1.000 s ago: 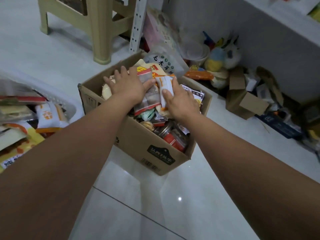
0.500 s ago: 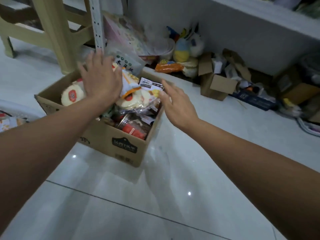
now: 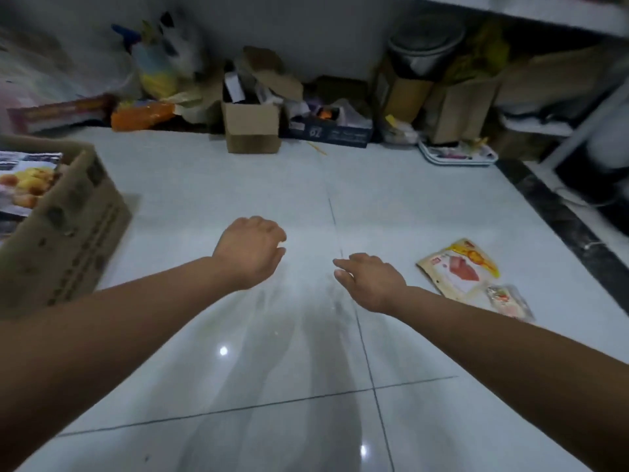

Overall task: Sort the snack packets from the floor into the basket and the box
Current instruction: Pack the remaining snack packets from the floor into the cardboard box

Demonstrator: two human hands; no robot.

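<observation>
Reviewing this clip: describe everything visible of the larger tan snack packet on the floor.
The larger snack packet is a flat tan pouch with a yellow-orange band and a red-and-white picture. Its print is too blurred to read. It looks like glossy plastic film. It lies flat, face up and askew on the white tiled floor, to the right of the right hand, which does not touch it. A smaller clear packet lies at its near corner; contact cannot be told.

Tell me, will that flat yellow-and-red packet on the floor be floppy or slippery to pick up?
Probably floppy: the yellow-and-red packet lies thin and flat, so it may sag when lifted by an edge. Likely light, as it barely bulges. It might slide on the glossy floor if pushed.
</observation>
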